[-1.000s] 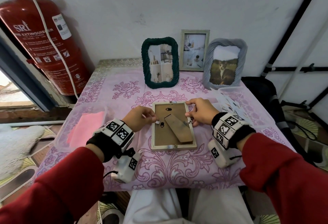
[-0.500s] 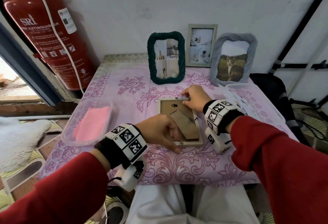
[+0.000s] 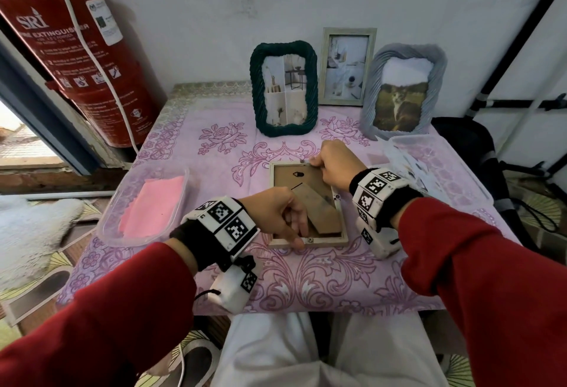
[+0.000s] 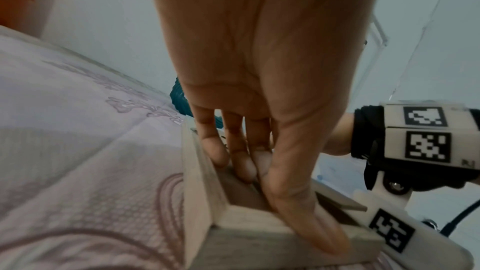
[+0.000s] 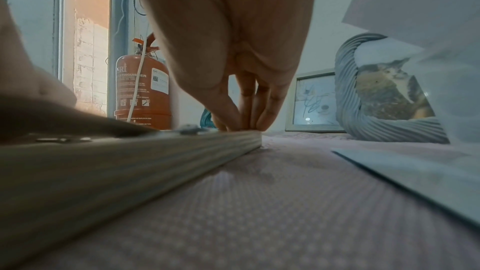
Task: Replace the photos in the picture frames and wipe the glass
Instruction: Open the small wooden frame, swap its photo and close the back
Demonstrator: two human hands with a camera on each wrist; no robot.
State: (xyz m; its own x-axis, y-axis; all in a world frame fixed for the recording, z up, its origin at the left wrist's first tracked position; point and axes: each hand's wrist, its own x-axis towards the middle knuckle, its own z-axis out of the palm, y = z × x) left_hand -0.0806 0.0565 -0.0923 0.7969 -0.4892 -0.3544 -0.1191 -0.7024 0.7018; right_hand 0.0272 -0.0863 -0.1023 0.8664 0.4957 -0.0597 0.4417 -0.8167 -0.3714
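Note:
A pale wooden picture frame (image 3: 325, 241) lies face down on the pink tablecloth, its brown backing board and fold-out stand (image 3: 319, 208) facing up. My left hand (image 3: 296, 233) is at its near end. Three fingers (image 4: 241, 163) press flat on the backing board and the thumb lies on the near rail (image 4: 249, 231) beside a small metal tab (image 3: 310, 240). My right hand (image 3: 319, 162) is at the far right corner, with its fingertips (image 5: 241, 124) bunched together, pinching a metal tab on the far rail (image 5: 130, 161).
Three frames stand along the wall: dark green (image 3: 283, 129), pale wood (image 3: 346, 34) and blue-grey with a cat photo (image 3: 402, 52). A clear tub (image 3: 104, 227) holding a pink cloth (image 3: 153, 205) sits at the left, and a clear box (image 3: 460, 172) of photos at the right. A red fire extinguisher (image 3: 76, 49) is beside the table.
My left hand moved from the frame's left side to its near rail. My right hand moved from the right rail up to the far right corner.

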